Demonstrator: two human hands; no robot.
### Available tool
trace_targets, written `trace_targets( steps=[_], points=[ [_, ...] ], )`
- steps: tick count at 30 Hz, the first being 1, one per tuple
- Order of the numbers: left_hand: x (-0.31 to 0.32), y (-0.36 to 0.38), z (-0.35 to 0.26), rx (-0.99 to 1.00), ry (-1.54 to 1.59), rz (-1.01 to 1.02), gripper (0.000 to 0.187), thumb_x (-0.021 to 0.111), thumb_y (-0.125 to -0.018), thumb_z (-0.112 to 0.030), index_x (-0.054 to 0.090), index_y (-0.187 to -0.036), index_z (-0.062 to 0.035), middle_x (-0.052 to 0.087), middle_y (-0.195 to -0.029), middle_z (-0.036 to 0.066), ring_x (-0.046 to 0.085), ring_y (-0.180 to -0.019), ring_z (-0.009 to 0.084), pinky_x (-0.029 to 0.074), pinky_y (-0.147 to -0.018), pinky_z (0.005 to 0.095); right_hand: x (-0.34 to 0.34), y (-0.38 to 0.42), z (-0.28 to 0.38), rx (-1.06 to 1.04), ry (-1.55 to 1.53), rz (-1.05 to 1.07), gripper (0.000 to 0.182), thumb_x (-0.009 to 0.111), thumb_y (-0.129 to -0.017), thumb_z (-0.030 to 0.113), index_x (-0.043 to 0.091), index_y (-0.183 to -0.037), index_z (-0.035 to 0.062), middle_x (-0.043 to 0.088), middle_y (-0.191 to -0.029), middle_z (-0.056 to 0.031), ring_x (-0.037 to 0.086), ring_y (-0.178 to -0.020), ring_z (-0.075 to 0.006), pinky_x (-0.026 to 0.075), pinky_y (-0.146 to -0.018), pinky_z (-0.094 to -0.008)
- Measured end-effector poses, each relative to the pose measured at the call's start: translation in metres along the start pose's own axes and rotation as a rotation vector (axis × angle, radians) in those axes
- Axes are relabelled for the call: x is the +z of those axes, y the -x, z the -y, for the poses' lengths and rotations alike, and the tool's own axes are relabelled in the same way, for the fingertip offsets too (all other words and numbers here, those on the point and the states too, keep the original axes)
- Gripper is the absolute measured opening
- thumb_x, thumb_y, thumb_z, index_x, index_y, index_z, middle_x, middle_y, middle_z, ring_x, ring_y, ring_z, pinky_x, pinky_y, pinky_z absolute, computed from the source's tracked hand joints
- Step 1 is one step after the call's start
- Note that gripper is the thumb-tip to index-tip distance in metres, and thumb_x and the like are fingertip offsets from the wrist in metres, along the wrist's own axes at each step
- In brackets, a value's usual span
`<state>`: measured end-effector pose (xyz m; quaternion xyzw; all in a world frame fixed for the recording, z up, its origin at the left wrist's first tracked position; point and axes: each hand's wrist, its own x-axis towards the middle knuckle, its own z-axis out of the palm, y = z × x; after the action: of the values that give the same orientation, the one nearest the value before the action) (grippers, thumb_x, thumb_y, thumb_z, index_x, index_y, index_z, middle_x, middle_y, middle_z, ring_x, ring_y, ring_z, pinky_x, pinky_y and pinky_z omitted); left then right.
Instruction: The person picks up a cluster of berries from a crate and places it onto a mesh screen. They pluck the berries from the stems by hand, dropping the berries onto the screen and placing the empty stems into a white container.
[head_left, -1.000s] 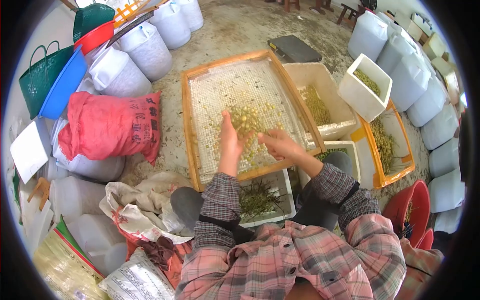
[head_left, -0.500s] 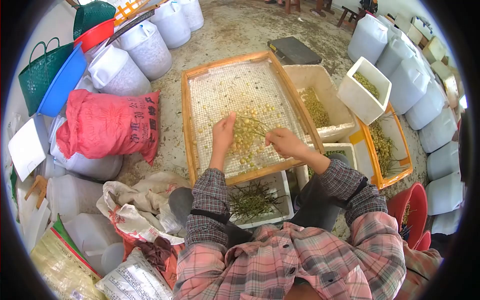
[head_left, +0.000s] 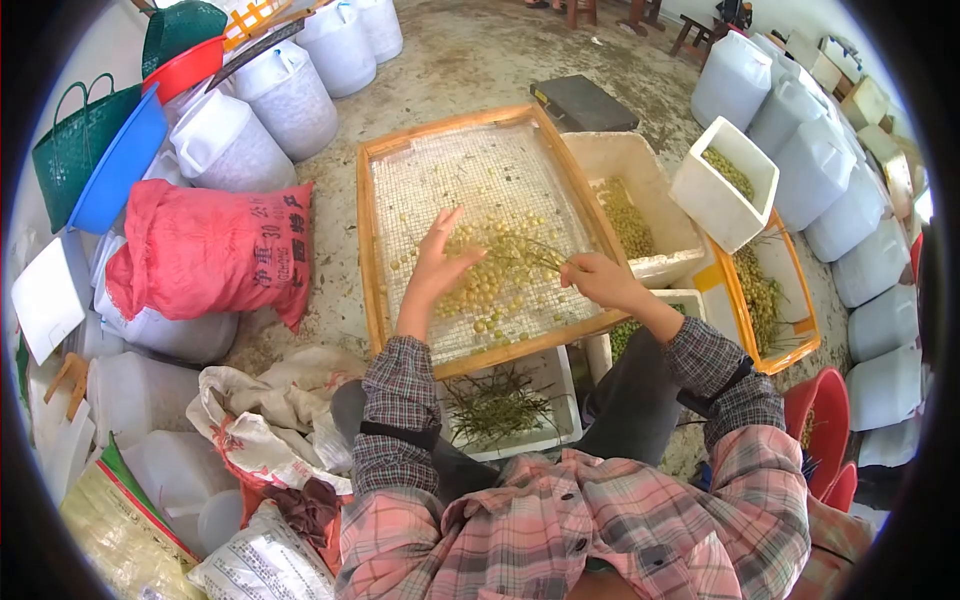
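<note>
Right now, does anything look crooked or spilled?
The small white foam box looks crooked: it seems perched at a slant over the larger foam box and the orange-rimmed box. The round fruits loose on the mesh screen don't look spilled.

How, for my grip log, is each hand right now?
Left hand: open, over the mesh screen.
Right hand: closed, holding thin stems.

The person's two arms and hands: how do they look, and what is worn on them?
The left hand and right hand wear no gloves. Dark, finely checked sleeves cover the forearms, each crossed by a black band. Higher up, a pink-and-grey plaid shirt shows.
</note>
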<state>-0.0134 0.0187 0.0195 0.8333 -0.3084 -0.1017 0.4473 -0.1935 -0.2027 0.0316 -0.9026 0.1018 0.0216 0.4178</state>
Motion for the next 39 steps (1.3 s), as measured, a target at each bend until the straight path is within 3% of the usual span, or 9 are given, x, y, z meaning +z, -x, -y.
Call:
trace_targets(
  steps=[3,6,9,12,15,30,33,36,39],
  points=[
    [-0.007,0.003,-0.043,0.179,0.086,0.252,0.076,0.069,-0.078,-0.052,0.041,-0.142,-0.0212,0.038,-0.147,0.012,0.032,-0.138,0.0297,0.024,-0.114,0.0493,-0.009,-0.006,0.008,-0.104,0.132,0.029,0.032,0.051,-0.094,0.031,0.061,-0.091,0.0006,0.059,-0.074,-0.0196,0.058,-0.073,-0.0363,0.045,-0.069,-0.0445],
    [0.008,-0.006,-0.050,0.503,-0.158,0.401,0.072,0.068,-0.081,-0.050,0.045,-0.140,-0.0163,0.050,-0.137,0.015,0.047,-0.126,0.0281,0.038,-0.105,0.0451,-0.017,-0.011,0.026,-0.219,0.291,0.041,0.032,0.051,-0.094,0.030,0.061,-0.091,0.0004,0.062,-0.080,-0.0222,0.059,-0.078,-0.0408,0.045,-0.070,-0.0480],
    [0.012,-0.007,-0.052,0.244,-0.193,0.616,0.049,0.061,-0.088,-0.044,0.060,-0.119,-0.0059,0.063,-0.100,0.016,0.061,-0.090,0.0274,0.048,-0.079,0.0412,-0.031,-0.013,0.042,-0.236,0.412,0.130,0.031,0.049,-0.095,0.029,0.060,-0.089,0.0006,0.062,-0.080,-0.0223,0.059,-0.079,-0.0410,0.044,-0.071,-0.0496],
    [0.011,-0.006,-0.045,0.335,-0.344,0.608,0.035,0.055,-0.095,-0.037,0.062,-0.101,-0.0033,0.058,-0.076,0.011,0.055,-0.066,0.0230,0.043,-0.063,0.0394,-0.035,-0.015,0.040,-0.256,0.410,0.196,0.032,0.049,-0.095,0.030,0.060,-0.091,0.0011,0.061,-0.078,-0.0225,0.059,-0.080,-0.0407,0.045,-0.071,-0.0498],
    [0.008,-0.003,-0.032,0.489,-0.295,0.562,0.033,0.049,-0.097,-0.035,0.058,-0.092,-0.0033,0.052,-0.071,0.012,0.050,-0.060,0.0269,0.041,-0.060,0.0425,-0.033,-0.013,0.040,-0.240,0.430,0.249,0.032,0.048,-0.096,0.031,0.059,-0.092,0.0015,0.061,-0.078,-0.0222,0.059,-0.079,-0.0411,0.045,-0.071,-0.0502],
    [0.011,-0.018,0.006,0.557,-0.503,0.475,0.026,0.048,-0.096,-0.025,0.057,-0.100,-0.0009,0.058,-0.095,0.014,0.059,-0.075,0.0299,0.049,-0.066,0.0405,-0.027,-0.002,0.024,-0.140,0.547,0.148,0.027,0.049,-0.095,0.025,0.056,-0.094,-0.0006,0.062,-0.079,-0.0250,0.061,-0.080,-0.0430,0.046,-0.071,-0.0524],
    [0.013,-0.021,0.014,0.600,-0.581,0.494,0.024,0.051,-0.095,-0.023,0.057,-0.106,-0.0023,0.058,-0.098,0.012,0.060,-0.075,0.0287,0.050,-0.066,0.0406,-0.031,0.004,0.018,-0.154,0.558,0.160,0.027,0.048,-0.095,0.025,0.056,-0.094,-0.0013,0.062,-0.080,-0.0253,0.060,-0.080,-0.0438,0.046,-0.071,-0.0526],
    [-0.001,-0.019,0.009,0.434,-0.711,0.555,0.037,0.055,-0.092,-0.026,0.054,-0.122,-0.0047,0.060,-0.105,0.013,0.061,-0.089,0.0295,0.050,-0.076,0.0416,-0.034,0.007,-0.008,-0.193,0.547,0.072,0.028,0.048,-0.095,0.025,0.057,-0.093,-0.0010,0.063,-0.081,-0.0249,0.061,-0.079,-0.0437,0.046,-0.072,-0.0524],
    [0.008,-0.015,0.003,0.809,-0.624,0.212,0.061,0.066,-0.081,-0.029,0.047,-0.136,-0.0098,0.061,-0.107,0.019,0.060,-0.098,0.0310,0.048,-0.086,0.0408,-0.039,0.011,0.003,-0.119,0.569,0.091,0.027,0.049,-0.094,0.025,0.057,-0.092,-0.0005,0.063,-0.081,-0.0240,0.061,-0.080,-0.0427,0.047,-0.073,-0.0522]
  ],
)
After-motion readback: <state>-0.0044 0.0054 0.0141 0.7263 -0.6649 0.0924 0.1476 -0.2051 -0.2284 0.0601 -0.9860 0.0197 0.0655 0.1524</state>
